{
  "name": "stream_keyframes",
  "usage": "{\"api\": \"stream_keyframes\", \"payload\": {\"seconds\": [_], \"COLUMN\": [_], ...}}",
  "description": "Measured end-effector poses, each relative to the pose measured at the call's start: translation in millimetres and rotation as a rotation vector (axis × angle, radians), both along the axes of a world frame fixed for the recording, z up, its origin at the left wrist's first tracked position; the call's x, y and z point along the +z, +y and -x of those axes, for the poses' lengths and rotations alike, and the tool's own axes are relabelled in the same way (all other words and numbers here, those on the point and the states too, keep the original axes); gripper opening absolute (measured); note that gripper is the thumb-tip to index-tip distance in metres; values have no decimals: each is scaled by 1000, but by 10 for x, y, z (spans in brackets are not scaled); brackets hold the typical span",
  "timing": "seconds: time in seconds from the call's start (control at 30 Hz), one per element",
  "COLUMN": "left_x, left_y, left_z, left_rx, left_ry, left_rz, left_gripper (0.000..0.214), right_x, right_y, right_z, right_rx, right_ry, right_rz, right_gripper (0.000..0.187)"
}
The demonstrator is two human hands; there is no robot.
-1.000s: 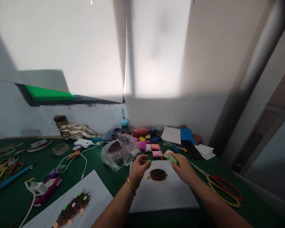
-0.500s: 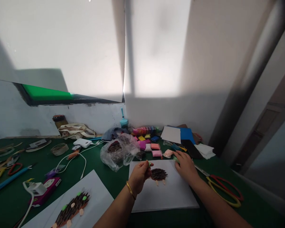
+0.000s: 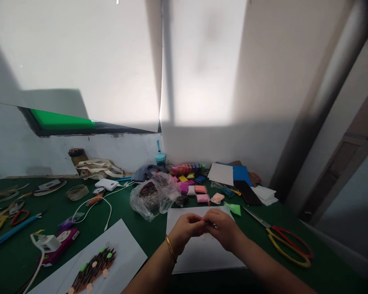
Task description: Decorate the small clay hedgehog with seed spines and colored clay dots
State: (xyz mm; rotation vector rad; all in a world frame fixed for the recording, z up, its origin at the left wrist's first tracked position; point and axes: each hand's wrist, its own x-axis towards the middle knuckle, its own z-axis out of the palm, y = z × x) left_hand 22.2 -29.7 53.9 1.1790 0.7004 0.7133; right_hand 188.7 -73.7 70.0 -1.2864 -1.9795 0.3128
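Over the sheet of white paper [image 3: 199, 259], my left hand [image 3: 188, 229] and my right hand [image 3: 222, 228] meet, fingertips pinched together. Between them is a small bit of green modelling clay, almost wholly hidden by the fingers. My hands cover the dark spiky figure on this sheet; only traces of its peach feet show below them. A packet of green clay [image 3: 234, 209] lies at the sheet's upper right corner, beside peach clay [image 3: 217, 198]. To the left, another sheet [image 3: 130, 249] carries a brown spiky hedgehog figure [image 3: 95, 267] dotted with green and peach.
Large scissors [image 3: 277, 234] lie at the right. Behind the paper are a plastic bag [image 3: 155, 196] of dark pieces, several coloured clay packets [image 3: 200, 189] and a black phone-like slab [image 3: 247, 192]. A white cable [image 3: 110, 208] and a purple box [image 3: 61, 247] are on the left.
My right hand has let go of the green clay packet and moved left to join my left hand. The left hand, with its bit of green clay, has shifted slightly right.
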Motion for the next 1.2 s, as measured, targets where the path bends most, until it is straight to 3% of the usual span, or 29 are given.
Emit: {"api": "stream_keyframes", "payload": {"seconds": [0.3, 0.5, 0.6, 0.8, 1.0, 1.2], "left_x": [77, 85, 54, 75, 108, 50], "left_y": [-16, -15, 15, 36, -10, -32], "left_z": [59, 65, 72, 155, 173, 126], "left_rx": [-101, -137, -138, -8, -23, 62], "left_ry": [138, 249, 348, 171, -84, -181], "left_rz": [-43, -216, -279, -14, 194, 212], "left_gripper": [41, 36, 26, 23, 42, 28], "right_x": [-32, 49, 41, -187, -480, -550], "right_y": [-29, -99, -98, 89, 168, 167], "right_z": [-40, -40, -64, -485, -845, -831], "right_rx": [-2, 94, 110, -132, -318, -222], "right_ry": [-79, -99, -65, -8, -266, -388], "right_rz": [0, 10, 95, 200, 348, 303], "right_gripper": [8, 7, 6, 25, 38, 24]}}
